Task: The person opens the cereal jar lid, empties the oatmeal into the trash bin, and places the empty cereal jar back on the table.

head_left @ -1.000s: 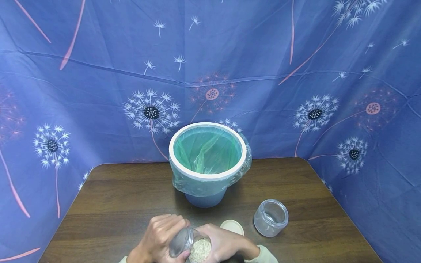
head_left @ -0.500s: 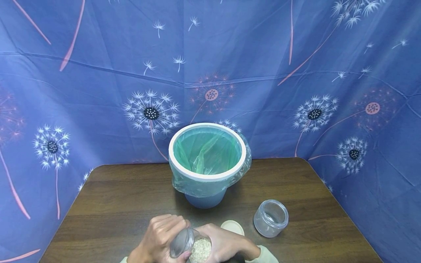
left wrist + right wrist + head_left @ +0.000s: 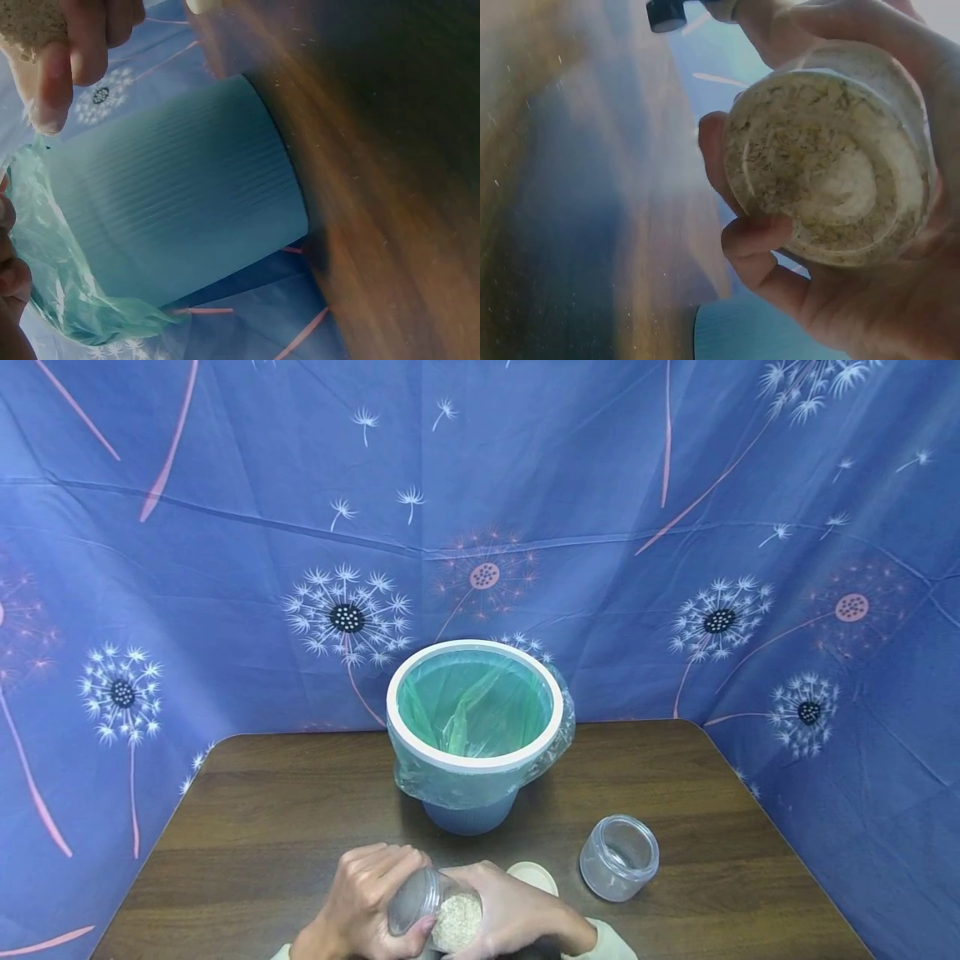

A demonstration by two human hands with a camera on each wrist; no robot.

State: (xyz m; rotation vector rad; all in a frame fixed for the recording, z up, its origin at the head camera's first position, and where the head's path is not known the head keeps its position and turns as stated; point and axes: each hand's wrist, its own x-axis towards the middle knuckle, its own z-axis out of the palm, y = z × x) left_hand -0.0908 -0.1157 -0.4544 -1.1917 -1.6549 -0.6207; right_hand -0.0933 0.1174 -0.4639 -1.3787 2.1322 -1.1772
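Observation:
Both hands are together at the table's near edge in the head view. My right hand [image 3: 510,910] grips the body of a clear jar of pale, oat-like flakes [image 3: 456,922]. The right wrist view shows the flakes [image 3: 802,165] through the jar's round end, fingers curled round its side. My left hand [image 3: 371,893] holds a clear round part with a threaded rim [image 3: 408,902] against that jar, thumb across the front. Whether this is the same jar's neck or a second jar, I cannot tell. The left wrist view catches only a corner of flakes [image 3: 34,22].
A blue bin [image 3: 468,814] with a white rim and green liner stands behind the hands. An open clear jar [image 3: 618,860] stands to the right on the wooden table [image 3: 285,810]. A pale round lid [image 3: 534,877] lies beside the right hand. Patterned blue cloth [image 3: 225,568] hangs behind.
The right hand and the jar of flakes have shifted slightly up, and their tilt differs a little. The left hand has barely moved; the bin, lid and other jar stay put.

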